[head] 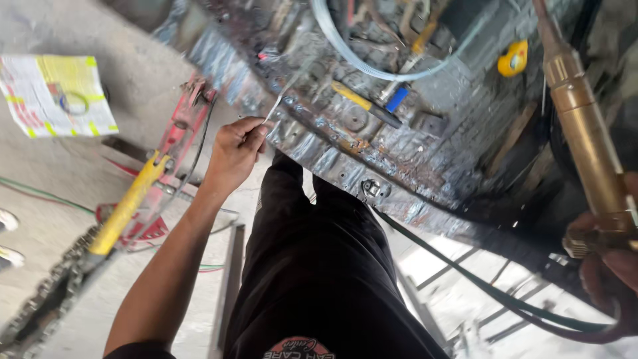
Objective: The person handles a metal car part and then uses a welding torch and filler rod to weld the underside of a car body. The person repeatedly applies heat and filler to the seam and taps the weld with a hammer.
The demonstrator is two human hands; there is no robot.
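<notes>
2 hands busy: left hand (234, 154) fingers pinched shut on thin filler rod (282, 100); right hand (615, 262) wrapped round brass torch (585, 133), above sheet-metal floor pan (399, 159).

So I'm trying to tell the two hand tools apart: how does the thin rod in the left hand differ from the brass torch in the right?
The thin rod is a slim, silvery wire; the brass torch is a thick golden tube. The left hand pinches the rod at its lower end with the fingertips, while the right hand wraps the torch's base. Dark hoses trail from the torch; nothing hangs from the rod. Both point toward the blackened metal panel.
</notes>
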